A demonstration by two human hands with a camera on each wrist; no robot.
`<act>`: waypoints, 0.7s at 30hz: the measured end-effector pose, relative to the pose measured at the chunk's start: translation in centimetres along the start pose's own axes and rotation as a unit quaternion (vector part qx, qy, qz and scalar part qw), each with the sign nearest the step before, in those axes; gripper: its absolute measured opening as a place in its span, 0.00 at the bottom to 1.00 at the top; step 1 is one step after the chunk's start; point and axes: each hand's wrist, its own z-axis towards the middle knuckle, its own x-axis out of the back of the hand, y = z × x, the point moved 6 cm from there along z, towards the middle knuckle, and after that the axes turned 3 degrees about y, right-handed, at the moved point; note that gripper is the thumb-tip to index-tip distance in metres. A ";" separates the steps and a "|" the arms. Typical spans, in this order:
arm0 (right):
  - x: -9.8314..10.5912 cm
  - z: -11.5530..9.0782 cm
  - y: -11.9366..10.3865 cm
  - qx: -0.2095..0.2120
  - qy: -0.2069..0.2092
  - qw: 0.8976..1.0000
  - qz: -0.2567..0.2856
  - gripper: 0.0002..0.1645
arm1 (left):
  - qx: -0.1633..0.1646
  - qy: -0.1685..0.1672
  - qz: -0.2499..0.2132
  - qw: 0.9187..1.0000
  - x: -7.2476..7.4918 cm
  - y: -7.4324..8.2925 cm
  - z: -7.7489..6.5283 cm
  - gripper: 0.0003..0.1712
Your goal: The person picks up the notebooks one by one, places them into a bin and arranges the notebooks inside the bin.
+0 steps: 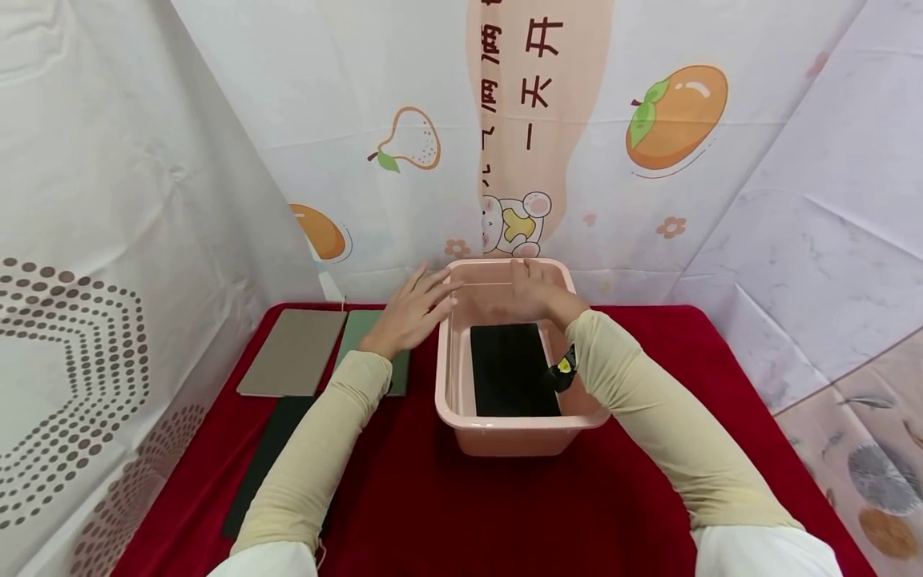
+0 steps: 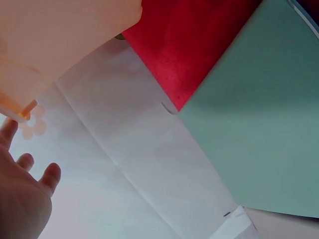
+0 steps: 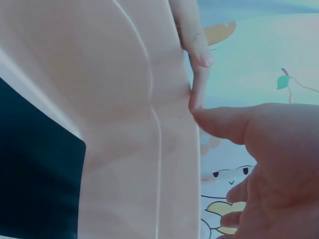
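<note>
A pink plastic basin (image 1: 443, 361) stands at the back of the red cloth, with a flat black rectangular item (image 1: 510, 370) lying on its floor. My left hand (image 1: 411, 314) is at the basin's far left corner, fingers extended; in the left wrist view a fingertip is right at the rim. Over the far right part of the basin is my right hand (image 1: 534, 295). In the right wrist view its thumb reaches the far rim, its other fingers are loosely extended, and fingers of the left hand (image 3: 192, 35) show along the same rim.
Left of the basin lie a grey flat book-like item (image 1: 292, 353), a green one (image 1: 358, 328) partly under my left arm, and a black one (image 1: 263, 457) mostly behind my sleeve. Printed curtains (image 1: 404, 64) stand close behind the basin and along both sides.
</note>
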 end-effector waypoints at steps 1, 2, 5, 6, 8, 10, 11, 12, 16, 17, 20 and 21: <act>0.5 0.0 0.1 0.004 0.035 0.996 -0.084 0.62 | -0.001 0.000 -0.001 1.000 0.1 0.0 0.0 0.34; 0.9 -0.1 0.1 0.007 0.060 0.990 -0.131 0.66 | 0.000 0.000 -0.001 1.000 0.1 0.1 0.1 0.34; 1.4 -0.4 -0.1 0.012 0.083 0.990 -0.109 0.66 | 0.001 0.001 -0.001 1.000 0.1 0.2 0.1 0.35; 1.6 -0.6 -0.1 0.016 0.087 0.990 -0.109 0.66 | 0.000 0.001 0.000 1.000 0.1 0.3 0.2 0.35; 1.8 -0.8 0.1 0.017 0.091 0.990 -0.101 0.68 | -0.002 0.002 0.001 1.000 0.0 0.4 0.2 0.36; 2.0 -1.1 0.3 0.018 0.091 0.991 -0.092 0.68 | -0.003 0.005 0.000 1.000 0.0 0.6 0.3 0.36; 2.1 -1.2 0.3 0.021 0.092 0.991 -0.093 0.69 | -0.003 0.008 0.002 1.000 0.1 0.7 0.3 0.35; 2.1 -1.3 0.4 0.025 0.091 0.991 -0.090 0.69 | -0.001 0.011 0.003 1.000 0.2 0.8 0.3 0.34; 2.5 -1.5 0.6 0.035 0.094 0.990 -0.101 0.69 | 0.009 0.023 0.015 1.000 0.8 0.9 0.3 0.33; 2.7 -1.6 0.6 0.037 0.095 0.989 -0.107 0.69 | 0.010 0.025 0.020 0.999 0.9 0.9 0.4 0.33; 3.2 -1.8 0.9 0.042 0.103 0.986 -0.128 0.69 | 0.010 0.036 0.031 0.999 1.4 1.1 0.7 0.34; 3.4 -1.9 1.0 0.043 0.104 0.984 -0.136 0.69 | 0.010 0.040 0.034 0.999 1.5 1.2 0.8 0.35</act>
